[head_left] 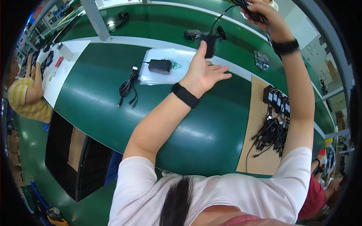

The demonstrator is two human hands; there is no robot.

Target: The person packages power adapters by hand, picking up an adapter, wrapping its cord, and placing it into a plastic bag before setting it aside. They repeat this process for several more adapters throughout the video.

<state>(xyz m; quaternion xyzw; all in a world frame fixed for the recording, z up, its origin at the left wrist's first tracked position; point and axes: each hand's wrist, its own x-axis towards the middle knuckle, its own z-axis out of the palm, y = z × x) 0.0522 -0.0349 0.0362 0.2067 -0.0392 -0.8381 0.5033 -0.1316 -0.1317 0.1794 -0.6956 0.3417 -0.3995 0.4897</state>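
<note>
"What's this table (203,132) like?"

"Smooth and dark green, shiny under the lights, edged by a pale rail (128,40). Beyond the rail runs another green surface (158,22) with a few more adapters and cables on it."

"And around us?"

"Green floor (34,150). Someone in a yellow-striped top (26,94) is at a white table (71,81) on the left; a person in red (315,199) is at the far right."

"Any containers?"

"A clear bag (261,61) with something dark inside, too small to make out, lies past the rail. Down left of the table there's a black bin-like box (62,177) with a brown board (77,148) in it. On the table, a flat stack of clear plastic bags (147,80) carries a black plug adapter (159,66), its coiled lead (127,86) just beside. On the right, a cardboard sheet (243,158) bears a row of adapters (277,98) and their tangled cables (269,135)."

"And the hands?"

"The right hand (266,17) is raised, fingers curled round a black cable (256,16). The black power adapter (210,48) hangs from it above the rail. The left hand (203,73) is spread wide, palm up, holding nothing; its thumb overlaps the adapter, but I can't tell whether they touch."
</note>
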